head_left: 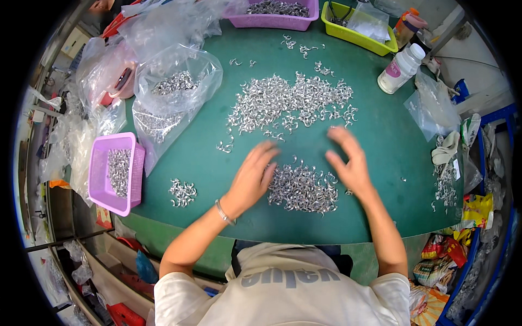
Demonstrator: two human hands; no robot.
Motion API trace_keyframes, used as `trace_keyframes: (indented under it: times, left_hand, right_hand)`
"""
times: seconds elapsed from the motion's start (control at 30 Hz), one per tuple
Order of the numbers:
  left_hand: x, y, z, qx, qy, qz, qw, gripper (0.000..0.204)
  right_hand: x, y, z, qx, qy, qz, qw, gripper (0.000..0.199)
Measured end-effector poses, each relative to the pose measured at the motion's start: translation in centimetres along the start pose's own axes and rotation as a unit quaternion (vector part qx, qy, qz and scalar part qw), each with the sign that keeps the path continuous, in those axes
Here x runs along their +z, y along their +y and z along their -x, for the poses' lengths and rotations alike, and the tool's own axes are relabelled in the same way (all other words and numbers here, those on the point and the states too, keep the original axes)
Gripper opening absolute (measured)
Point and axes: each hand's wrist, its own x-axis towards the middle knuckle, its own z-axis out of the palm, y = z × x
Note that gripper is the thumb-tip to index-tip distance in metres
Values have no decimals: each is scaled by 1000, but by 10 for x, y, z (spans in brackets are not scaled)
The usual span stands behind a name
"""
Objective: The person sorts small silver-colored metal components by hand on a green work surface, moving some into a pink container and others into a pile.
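Observation:
A pile of small curved silvery metal pieces lies near the table's front edge, between my two hands. My left hand is at the pile's left side, fingers stretched forward and slightly blurred; nothing shows in it. On the other side my right hand has its thumb and fingers apart, with no piece visible in the grasp. Beyond both hands spreads a larger heap of the same metal pieces. A small cluster of metal pieces sits to the left of my left forearm.
The green table carries a pink basket and a clear plastic bag of metal pieces at left. A purple tray, a yellow-green tray and a white bottle stand at the back. Gloves lie at right.

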Motion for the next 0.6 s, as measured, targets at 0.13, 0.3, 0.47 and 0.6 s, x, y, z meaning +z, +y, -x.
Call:
trace_keyframes:
  times: [0.13, 0.3, 0.47, 0.6]
  left_hand:
    - [20, -16, -43, 33, 17, -128, 991, 36]
    - [37, -20, -41, 58, -55, -172, 982, 38]
    - [25, -5, -10, 53, -120, -12, 991, 39]
    - [16, 7, 18, 53, -143, -17, 988, 37]
  right_hand:
    - [-10, 42, -34, 49, 81, 196, 976, 55]
    - [13, 31, -29, 12, -40, 168, 985, 56]
    - [20, -14, 1, -28, -161, 18, 986, 53]
    - [19, -44, 23, -52, -229, -57, 970, 49]
